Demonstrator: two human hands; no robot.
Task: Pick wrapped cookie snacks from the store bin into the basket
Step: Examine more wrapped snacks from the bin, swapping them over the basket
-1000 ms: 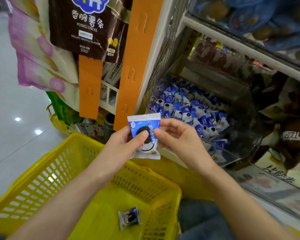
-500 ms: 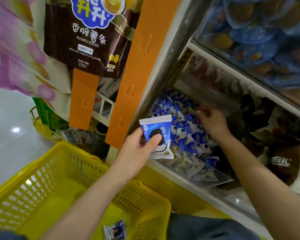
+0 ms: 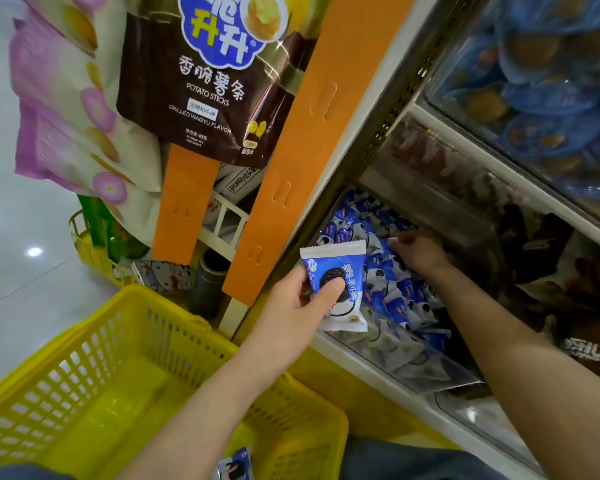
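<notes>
Basket first: the yellow plastic lattice basket sits under my left forearm, beside the clear-fronted shelf bin of cookie packets. A brown hanging bag reads "POTATO STICKS, GRILLED WAGYU FLAVOR". My right hand reaches among the binned packets; I cannot tell whether it grips one. My left hand pinches a blue-and-white wrapped cookie packet, which I'd lower past the rim before letting go.

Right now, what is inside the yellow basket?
One wrapped cookie snack lies on the floor of the yellow basket, partly cut off at the frame's bottom edge. The left forearm hides part of the floor, so more snacks could lie there unseen.
</notes>
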